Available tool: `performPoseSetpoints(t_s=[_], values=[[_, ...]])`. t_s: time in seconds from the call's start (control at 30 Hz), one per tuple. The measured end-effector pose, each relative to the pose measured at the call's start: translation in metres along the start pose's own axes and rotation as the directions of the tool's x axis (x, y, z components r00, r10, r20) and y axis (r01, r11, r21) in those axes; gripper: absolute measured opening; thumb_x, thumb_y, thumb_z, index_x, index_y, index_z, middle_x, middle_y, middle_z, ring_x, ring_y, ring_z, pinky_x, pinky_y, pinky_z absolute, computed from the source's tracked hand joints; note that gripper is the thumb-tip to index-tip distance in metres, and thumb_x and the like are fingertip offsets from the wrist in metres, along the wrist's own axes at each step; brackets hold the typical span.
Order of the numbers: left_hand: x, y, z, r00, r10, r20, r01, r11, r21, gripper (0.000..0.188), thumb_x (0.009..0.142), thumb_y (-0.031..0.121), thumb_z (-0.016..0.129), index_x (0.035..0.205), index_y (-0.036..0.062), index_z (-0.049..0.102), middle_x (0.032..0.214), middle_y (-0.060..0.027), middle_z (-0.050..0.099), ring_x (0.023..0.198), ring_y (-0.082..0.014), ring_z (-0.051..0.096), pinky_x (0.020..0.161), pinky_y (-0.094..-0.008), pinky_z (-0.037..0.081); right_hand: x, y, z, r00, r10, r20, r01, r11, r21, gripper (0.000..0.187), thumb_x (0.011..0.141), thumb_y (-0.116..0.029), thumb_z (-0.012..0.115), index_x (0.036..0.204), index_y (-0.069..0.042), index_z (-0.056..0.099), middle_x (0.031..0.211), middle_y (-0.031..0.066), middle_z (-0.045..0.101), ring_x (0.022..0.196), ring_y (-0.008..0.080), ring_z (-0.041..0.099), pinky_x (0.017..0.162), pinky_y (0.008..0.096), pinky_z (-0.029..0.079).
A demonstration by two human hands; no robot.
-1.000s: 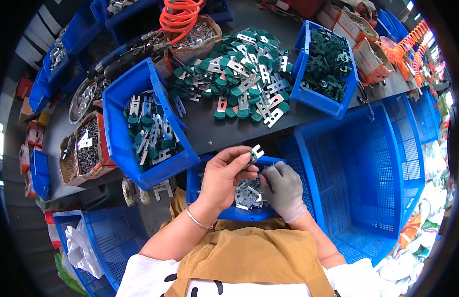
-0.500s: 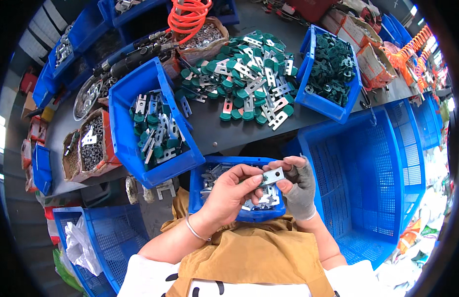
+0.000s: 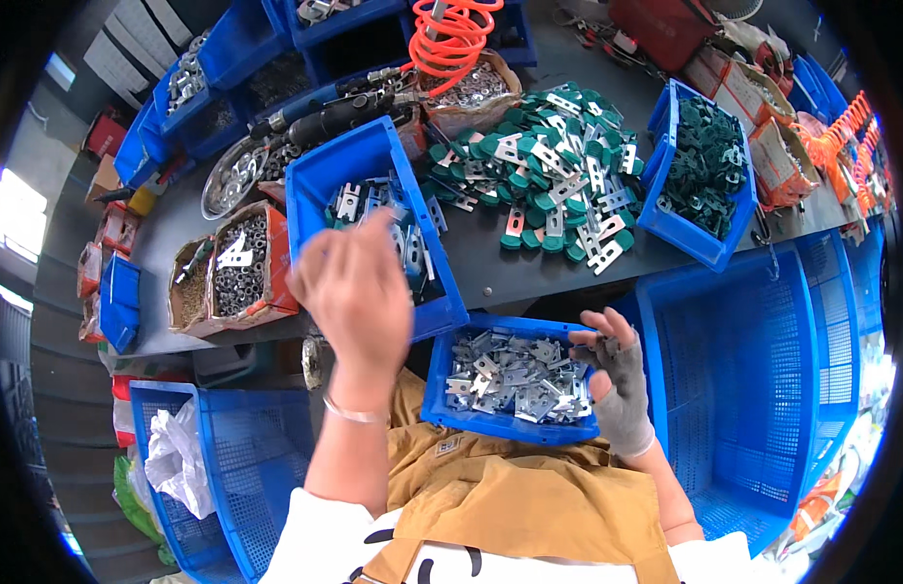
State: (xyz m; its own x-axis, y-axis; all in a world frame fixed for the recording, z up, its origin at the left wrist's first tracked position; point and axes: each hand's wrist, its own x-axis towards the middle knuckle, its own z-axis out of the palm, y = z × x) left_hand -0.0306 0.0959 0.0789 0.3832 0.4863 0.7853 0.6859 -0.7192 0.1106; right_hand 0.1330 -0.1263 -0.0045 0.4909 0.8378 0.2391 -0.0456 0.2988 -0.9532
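My left hand (image 3: 356, 287), bare and smeared by motion, is over the near part of a blue bin (image 3: 437, 313). Flat slotted metal plates with green ends (image 3: 408, 248) lie in that bin. Whether the fingers hold anything cannot be made out. My right hand (image 3: 622, 389), in a grey fingerless glove, hovers at the right rim of a lower blue bin (image 3: 505, 433) in front of me. Its fingers are apart and nothing shows between them. Loose bare metal plates (image 3: 517, 378) fill that lower bin.
On the grey bench (image 3: 529, 280) lies a heap of green-ended plates (image 3: 539, 165). A blue bin of dark green pieces (image 3: 706, 161) stands to its right. Boxes of nuts (image 3: 242, 282) sit at left; an orange coiled hose (image 3: 451, 44) hangs behind. Large blue crates (image 3: 724, 370) flank me.
My left hand has left the right hand and moved up and left over the bin of green-ended plates. The plate both hands held is no longer visible between them. The view has shifted.
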Motion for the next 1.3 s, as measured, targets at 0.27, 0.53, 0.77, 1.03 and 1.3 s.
performPoseSetpoints(t_s=[0.27,0.53,0.77,1.03,1.3], values=[[0.016,0.037,0.026,0.977,0.2,0.072,-0.164,0.925,-0.344,0.009,0.085,0.004,0.066,0.093,0.0027,0.069,0.09,-0.012,0.065,0.086,-0.0315,0.062,0.08,-0.0417,0.049,0.005,-0.004,-0.003,0.989,0.137,0.057,-0.127,0.981,-0.148,0.025,0.09,0.005,0.061,0.114,-0.001,0.061,0.108,0.0095,0.061,0.097,0.0189,0.061,0.088,0.0302,0.047],[-0.005,0.099,0.099,0.863,0.127,0.49,0.032,0.952,-0.303,0.023,0.085,0.024,0.071,0.086,0.0034,0.061,0.087,-0.016,0.068,0.086,-0.036,0.063,0.078,-0.048,0.05,0.018,-0.018,-0.005,0.991,-0.11,0.082,0.135,0.888,-0.44,0.015,0.086,0.005,0.065,0.1,-0.002,0.066,0.091,0.0121,0.067,0.082,0.0272,0.065,0.074,0.0333,0.05],[0.01,0.086,0.088,0.881,0.097,0.464,-0.036,0.99,-0.138,0.024,0.08,0.003,0.066,0.103,0.0013,0.059,0.096,-0.0178,0.062,0.095,-0.0372,0.06,0.079,-0.046,0.049,0.091,-0.058,-0.105,0.769,-0.639,-0.004,-0.053,-0.057,-0.997,0.011,0.081,-0.006,0.072,0.091,-0.009,0.069,0.091,0.0067,0.064,0.088,0.0282,0.061,0.078,0.0376,0.051],[0.001,0.092,0.044,0.933,0.076,0.352,0.166,0.776,-0.608,0.007,0.09,0.001,0.061,0.096,0.0011,0.058,0.089,-0.0143,0.062,0.08,-0.0303,0.064,0.072,-0.0391,0.051,0.137,-0.061,-0.144,0.826,-0.563,-0.028,-0.257,-0.333,-0.907,0.019,0.074,-0.022,0.079,0.088,-0.015,0.07,0.111,0.0016,0.057,0.111,0.0276,0.051,0.094,0.0457,0.042],[-0.035,0.095,0.047,0.348,0.095,0.933,0.802,-0.545,-0.244,0.043,0.102,0.011,0.054,0.142,0.0001,0.045,0.121,-0.0148,0.065,0.109,-0.0289,0.067,0.091,-0.039,0.06,0.142,-0.068,-0.136,0.847,-0.525,0.083,-0.264,-0.55,-0.792,0.015,0.081,-0.027,0.072,0.083,-0.013,0.067,0.101,0.0019,0.061,0.105,0.026,0.056,0.087,0.0445,0.045]])
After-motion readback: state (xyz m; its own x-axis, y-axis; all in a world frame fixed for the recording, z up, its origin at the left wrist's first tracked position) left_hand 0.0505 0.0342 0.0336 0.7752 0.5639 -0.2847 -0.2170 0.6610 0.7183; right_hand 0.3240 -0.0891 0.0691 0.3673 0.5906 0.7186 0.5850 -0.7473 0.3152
